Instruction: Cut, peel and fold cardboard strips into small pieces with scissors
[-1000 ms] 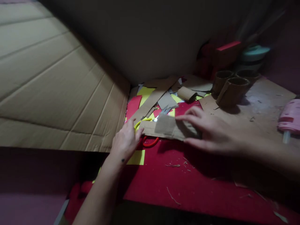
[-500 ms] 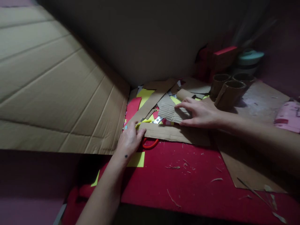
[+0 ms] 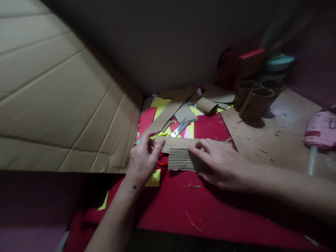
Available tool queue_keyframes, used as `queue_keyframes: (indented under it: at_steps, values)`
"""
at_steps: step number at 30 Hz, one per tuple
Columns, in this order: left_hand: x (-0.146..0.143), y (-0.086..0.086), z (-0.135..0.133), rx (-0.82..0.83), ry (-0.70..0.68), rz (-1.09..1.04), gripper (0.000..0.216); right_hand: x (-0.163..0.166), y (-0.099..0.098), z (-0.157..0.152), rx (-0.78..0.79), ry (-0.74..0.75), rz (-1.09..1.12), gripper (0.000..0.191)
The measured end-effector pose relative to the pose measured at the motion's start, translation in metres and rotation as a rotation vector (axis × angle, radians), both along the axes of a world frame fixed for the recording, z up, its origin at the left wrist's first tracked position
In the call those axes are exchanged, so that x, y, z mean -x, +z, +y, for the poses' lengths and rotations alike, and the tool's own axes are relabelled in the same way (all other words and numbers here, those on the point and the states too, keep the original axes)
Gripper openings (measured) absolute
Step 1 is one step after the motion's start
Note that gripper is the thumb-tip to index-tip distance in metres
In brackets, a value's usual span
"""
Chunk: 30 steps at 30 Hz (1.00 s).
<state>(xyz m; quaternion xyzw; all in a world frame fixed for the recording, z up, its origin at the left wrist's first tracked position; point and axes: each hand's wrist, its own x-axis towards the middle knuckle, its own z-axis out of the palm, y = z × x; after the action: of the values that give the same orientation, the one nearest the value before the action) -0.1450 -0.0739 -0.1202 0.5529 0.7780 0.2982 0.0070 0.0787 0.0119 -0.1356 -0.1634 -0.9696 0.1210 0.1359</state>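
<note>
Here was the right hand point(image 3: 220, 161), in from the right, gripping a short corrugated piece point(image 3: 178, 159) of cardboard, fingers along its far edge and thumb at its near edge! That piece sat mid-scene, its ribbed face showing, overlapping the near edge of a long cardboard strip point(image 3: 181, 141); whether the two touched, there was no telling.

Over on the left, the left hand point(image 3: 143, 157) was at the strip's left end, thumb and forefinger spread with a gap between them, the thumb tip in front of the cardboard. Contact there? Impossible to tell!

And under the strip lay the scissors point(image 3: 180, 128), blades poking out on the far side, yellow handle by the left fingers, red handle out on the near side. A yellow paper piece point(image 3: 152, 179) lay just nearer, on the red tabletop point(image 3: 168, 210).

Farther off, a curled cardboard piece point(image 3: 207, 105) rested among scraps, while three cardboard tubes point(image 3: 256, 106) stood upright, grouped at far right. Nearer on the right came a pink glue gun point(image 3: 321, 131), and along the whole left side loomed a big creased cardboard panel point(image 3: 65, 98).
</note>
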Motion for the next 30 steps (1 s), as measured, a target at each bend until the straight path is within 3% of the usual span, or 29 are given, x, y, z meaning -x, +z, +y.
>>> queue_keyframes:
  at_steps: [6, 12, 16, 19, 26, 30]
  values:
    - [-0.017, -0.003, -0.003, 0.151, -0.191, -0.004, 0.039, 0.000, -0.003, 0.002, -0.037, 0.017, 0.018, 0.040]
    - [-0.013, -0.006, 0.000, 0.168, -0.230, -0.212, 0.035, -0.019, 0.008, 0.030, 0.081, -0.082, 0.042, 0.039]
    - [-0.014, -0.007, 0.001, 0.189, -0.236, -0.301, 0.036, -0.022, 0.005, 0.041, 0.150, -0.136, -0.051, 0.044]
    - [-0.015, -0.010, 0.001, 0.219, -0.261, -0.385, 0.042, -0.011, 0.003, 0.046, 0.194, -0.121, -0.091, 0.044]
    - [-0.013, -0.012, 0.003, 0.219, -0.291, -0.619, 0.039, 0.031, 0.014, 0.063, 0.374, -0.213, -0.265, 0.020]
    - [-0.011, -0.013, 0.005, 0.228, -0.293, -0.636, 0.037, 0.041, 0.019, 0.067, 0.423, -0.227, -0.319, 0.012]
